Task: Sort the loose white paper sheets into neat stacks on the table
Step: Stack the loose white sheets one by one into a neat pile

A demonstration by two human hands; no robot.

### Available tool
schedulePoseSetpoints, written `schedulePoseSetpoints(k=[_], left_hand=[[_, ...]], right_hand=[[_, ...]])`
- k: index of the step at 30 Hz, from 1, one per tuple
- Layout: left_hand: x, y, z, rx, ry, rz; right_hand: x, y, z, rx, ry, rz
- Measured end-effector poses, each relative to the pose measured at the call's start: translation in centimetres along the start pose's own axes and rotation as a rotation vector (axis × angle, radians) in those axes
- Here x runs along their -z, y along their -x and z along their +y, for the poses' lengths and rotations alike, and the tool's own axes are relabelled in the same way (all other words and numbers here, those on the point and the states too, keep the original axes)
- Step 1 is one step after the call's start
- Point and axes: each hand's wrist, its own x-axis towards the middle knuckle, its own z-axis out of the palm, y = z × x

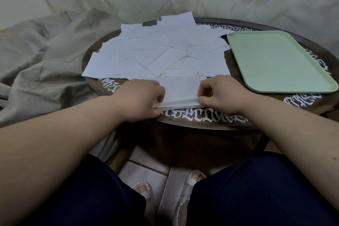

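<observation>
Your left hand [141,100] and right hand [221,95] pinch opposite ends of a small paper stack [180,91], frame centre. Loose sheets [156,53] lie scattered behind on the desk [201,122]; green tray [278,60] upper right.

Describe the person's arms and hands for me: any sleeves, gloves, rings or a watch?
Both forearms are bare up to the frame edge, with no sleeve in view. The left hand and right hand wear no gloves, and no ring, watch or bracelet shows. A small dark spot marks the right forearm near the right frame edge. Below are dark blue trousers and pale open-toed slippers.
</observation>
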Motion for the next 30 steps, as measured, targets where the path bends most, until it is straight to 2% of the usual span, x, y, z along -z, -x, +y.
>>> schedulePoseSetpoints(k=[10, 13, 17, 21, 22, 23, 25, 26, 29, 30], left_hand=[[0.4, 0.8, -1.4, 0.128, 0.227, 0.020], [0.4, 0.9, -1.5, 0.200, 0.323, 0.065], [0.4, 0.7, -1.7, 0.324, 0.529, 0.214], [1.3, -0.8, -2.0, 0.293, 0.516, 0.690], [1.4, -1.1, -2.1, 0.255, 0.512, 0.749], [1.3, -1.2, -2.3, 0.216, 0.500, 0.743], [0.7, -1.0, -2.4, 0.163, 0.446, 0.617], [0.4, -0.8, -2.5, 0.158, 0.423, 0.566], [0.3, -0.5, -2.7, 0.192, 0.395, 0.546], [0.3, -0.5, -2.8, 0.204, 0.397, 0.497]], right_hand=[[0.1, 0.1, -0.5, 0.013, 0.058, -0.058], [0.1, -0.1, -0.5, 0.020, 0.090, -0.006], [0.2, -0.4, -0.1, -0.024, -0.032, 0.209], [0.9, -1.5, -1.3, 0.053, -0.144, 0.637], [0.9, -1.9, -1.4, 0.089, -0.155, 0.699], [0.7, -2.1, -1.3, 0.105, -0.156, 0.695], [0.1, -2.2, -0.7, 0.092, -0.135, 0.583], [-0.1, -2.1, -0.4, 0.087, -0.123, 0.552], [0.0, -1.6, 0.1, 0.088, -0.078, 0.560], [0.0, -1.4, 0.1, 0.073, -0.064, 0.502]])
